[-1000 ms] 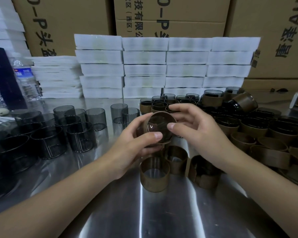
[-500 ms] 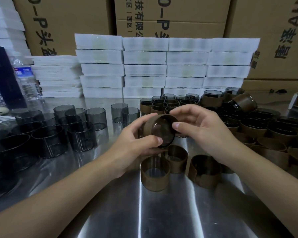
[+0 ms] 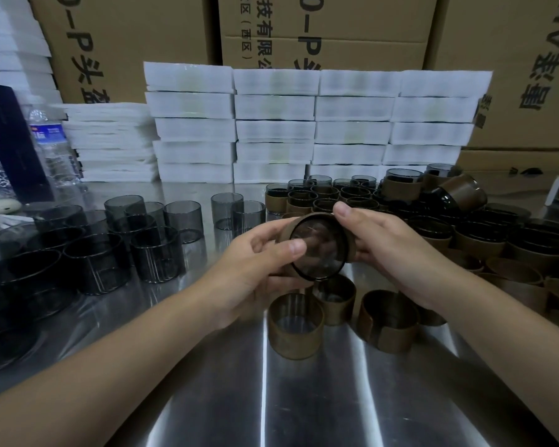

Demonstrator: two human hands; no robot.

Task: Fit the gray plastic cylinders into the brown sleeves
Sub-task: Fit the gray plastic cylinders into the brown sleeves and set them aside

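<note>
So we had one gray cylinder (image 3: pixel 320 250) up off the steel table (image 3: pixel 304 398), held between both hands, lying on its side w/ one end facing us. It sat inside a brown sleeve (image 3: pixel 351 245), and a thin dark rim of the cylinder stuck out past the sleeve on our side.

Our left hand (image 3: pixel 255 269) gripped it from the left, fingers curled round the far side and thumb laid over the near rim. Our right hand (image 3: pixel 391 253) held the sleeve from the right, thumb on the top edge. The other fingers were wrapped behind it and mostly hidden, so we couldn't tell exactly how they sat.

Right below the hands, three loose sleeves (image 3: pixel 296 327) stood upright on the table, close together, the rightmost partly behind our right wrist. Couldn't tell if they had anything in them, tbh.

Off to the left a bunch of bare cylinders (image 3: pixel 155 253) stood upright, well apart from the sleeves. To the right and behind was a big crowd of sleeved ones (image 3: pixel 400 185), w/ one tipped on its side on top.

At the back were stacks of white foam trays (image 3: pixel 275 124), cardboard boxes (image 3: pixel 320 27) behind those, and a water bottle (image 3: pixel 52 146) at the far left.
</note>
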